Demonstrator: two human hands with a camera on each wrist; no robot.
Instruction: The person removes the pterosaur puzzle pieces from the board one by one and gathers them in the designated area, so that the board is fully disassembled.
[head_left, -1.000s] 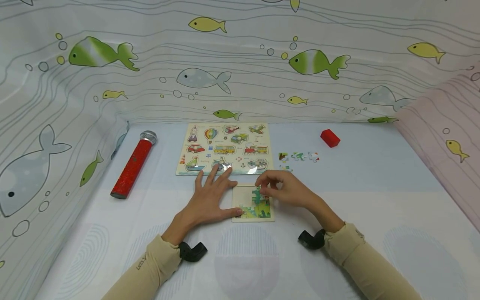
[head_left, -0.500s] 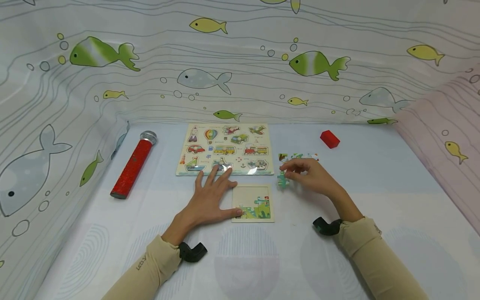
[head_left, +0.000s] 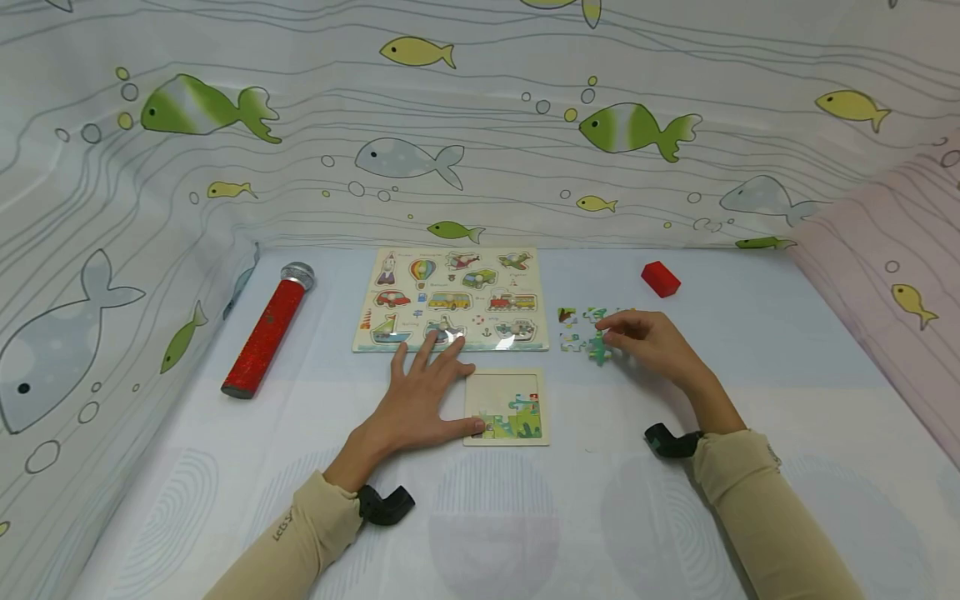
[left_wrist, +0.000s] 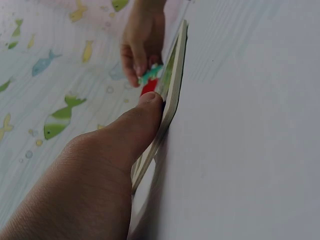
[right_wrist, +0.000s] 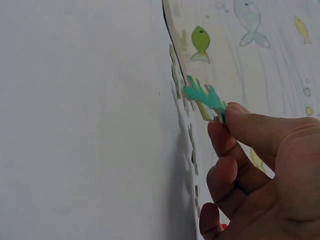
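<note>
From the head, the left hand [head_left: 420, 404] lies spread, its thumb over the left rim of the puzzle tray [head_left: 545, 408], probably to keep the tray from sliding. The tray sits on the desk [head_left: 585, 500] just in front of the picture board [head_left: 487, 254], within reach of both hands. Fitted pieces [head_left: 510, 425] run along its near side and up the right, leaving the upper left bare. The right hand [head_left: 651, 346] pinches a green puzzle piece [head_left: 599, 350] beside the loose pieces [head_left: 570, 342], which lie apart from one another right of the board, seemingly so that each can be seen and picked up. The microphone [head_left: 266, 333] and the red block [head_left: 660, 279] lie off to the sides.

The left wrist view shows what the head view cannot: the tray edge-on, with its layered side and the thumb tip at its rim. It is dim here, so whether the thumb presses or merely rests is hard to say.

The right wrist view alone makes the grip plain: thumb and forefinger hold the piece by one end, leaving most of its teal-and-yellow shape uncovered, clear of the desk. The loose pieces appear only as thin edges.
</note>
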